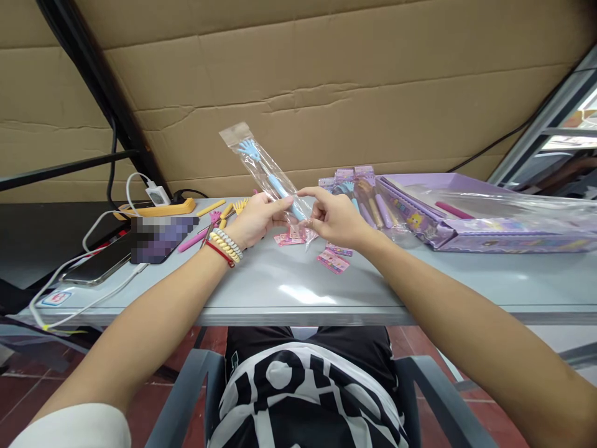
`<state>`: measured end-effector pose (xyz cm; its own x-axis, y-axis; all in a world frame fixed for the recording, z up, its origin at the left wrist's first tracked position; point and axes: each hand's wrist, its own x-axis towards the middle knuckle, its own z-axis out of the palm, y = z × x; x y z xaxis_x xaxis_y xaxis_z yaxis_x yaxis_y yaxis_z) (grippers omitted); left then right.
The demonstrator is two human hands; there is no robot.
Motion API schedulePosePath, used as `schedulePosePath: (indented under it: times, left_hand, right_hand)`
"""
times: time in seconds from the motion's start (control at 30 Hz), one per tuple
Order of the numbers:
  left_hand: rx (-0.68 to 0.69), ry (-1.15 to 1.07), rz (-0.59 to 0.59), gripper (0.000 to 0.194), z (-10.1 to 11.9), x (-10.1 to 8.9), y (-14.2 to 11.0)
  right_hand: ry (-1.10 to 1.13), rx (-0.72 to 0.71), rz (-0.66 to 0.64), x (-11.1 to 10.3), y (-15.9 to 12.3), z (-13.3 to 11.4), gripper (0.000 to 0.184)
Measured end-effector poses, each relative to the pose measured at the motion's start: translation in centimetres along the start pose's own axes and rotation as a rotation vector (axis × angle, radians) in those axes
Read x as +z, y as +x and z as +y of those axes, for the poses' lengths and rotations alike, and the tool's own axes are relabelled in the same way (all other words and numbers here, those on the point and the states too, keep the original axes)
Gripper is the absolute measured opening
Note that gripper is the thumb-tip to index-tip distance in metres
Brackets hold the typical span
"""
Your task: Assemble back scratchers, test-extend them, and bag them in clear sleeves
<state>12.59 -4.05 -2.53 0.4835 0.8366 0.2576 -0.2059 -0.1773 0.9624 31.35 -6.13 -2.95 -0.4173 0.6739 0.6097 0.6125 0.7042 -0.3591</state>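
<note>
A light blue back scratcher (278, 184), with a small hand-shaped head and a thin metal shaft, lies inside a clear plastic bag (237, 134). My left hand (258, 219) is closed on the bagged handle, thumb along the top. At the bag's lower end, my right hand (336, 214) pinches the plastic near the handle's butt. The bag tilts up to the left above the table. Below my hands lie small pink printed cards (333, 261). Just left of my left hand are loose yellow and pink back scratchers (193, 239).
Bagged back scratchers (368, 199) with purple cards lie right of my hands. Beside them stands a purple printed box (508, 241) with plastic bags over it. Two phones (100, 261), white cables and a yellow power strip (186, 207) occupy the left. Cardboard (326, 81) backs the table (280, 292).
</note>
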Motion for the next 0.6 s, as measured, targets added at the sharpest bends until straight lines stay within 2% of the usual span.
schedulePosePath:
  times: [0.27,0.47,0.6]
  left_hand:
    - [0.046,0.051,0.079,0.032,-0.5,-0.2,0.3]
    - [0.073,0.017,0.118,0.029,-0.1,-0.6,0.3]
    - [0.066,0.015,0.154,0.027,-0.1,-1.1,0.5]
  right_hand:
    - [-0.017,-0.019,-0.045,0.2,-0.1,0.3,0.05]
    - [0.011,-0.174,0.091,-0.1,-0.2,0.2,0.047]
    - [0.083,-0.312,0.078,-0.5,-0.2,-0.1,0.044]
